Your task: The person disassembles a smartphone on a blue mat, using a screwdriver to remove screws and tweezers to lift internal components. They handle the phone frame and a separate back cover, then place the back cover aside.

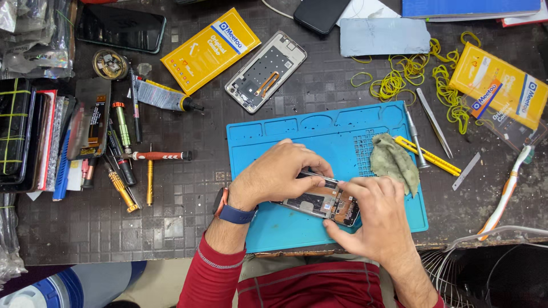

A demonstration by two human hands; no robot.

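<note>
Item 1: opened phone (322, 204), on the blue mat (319, 137), under your hands. Your left hand (277, 174) pinches metal tweezers (319, 175) over it; your right hand (374, 219) grips its edge, fingers curled together. Nearby: grey cloth (394, 161).

One head-worn view looks steeply down, fairly close, on the blue repair mat (297, 137) and cluttered bench beyond the hands.

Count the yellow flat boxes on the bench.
2. One yellow box lies at upper centre-left, beside the bare phone frame. The other yellow box lies at the far right, next to the rubber bands. More may be hidden in the side stacks.
</note>
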